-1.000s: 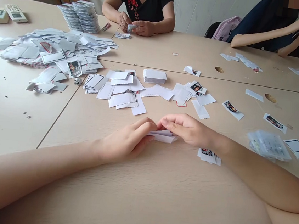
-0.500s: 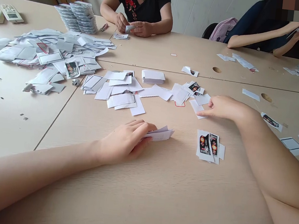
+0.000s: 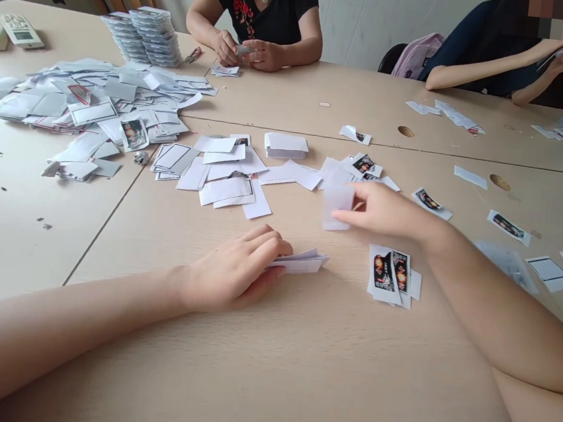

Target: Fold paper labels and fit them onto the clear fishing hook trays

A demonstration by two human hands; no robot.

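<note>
The person's left hand (image 3: 233, 266) rests on the pale wooden table (image 3: 294, 373), its curled fingers gripping a small folded bunch of white paper slips (image 3: 301, 261) that sticks out past the fingertips. The right hand (image 3: 386, 212) is raised just above the tabletop, pinching a translucent white paper slip (image 3: 337, 203) at its fingertips. Just below that hand lies a loose stack of white-backed labels printed in black, orange and red (image 3: 390, 275). Beyond both hands, white paper slips lie scattered (image 3: 225, 171) around a neat stack of white cards (image 3: 285, 146), and a much larger heap of white and grey slips (image 3: 92, 100) spreads across the table's left side. Two stacks of clear plastic packets (image 3: 143, 35) stand behind that heap. Across the table, a co-worker in a black top with red floral embroidery (image 3: 254, 13) holds a small silvery packet (image 3: 242, 50) in both hands. To the right, another co-worker in a navy top (image 3: 478, 60) sits beside a pink backpack (image 3: 418, 56).
</note>
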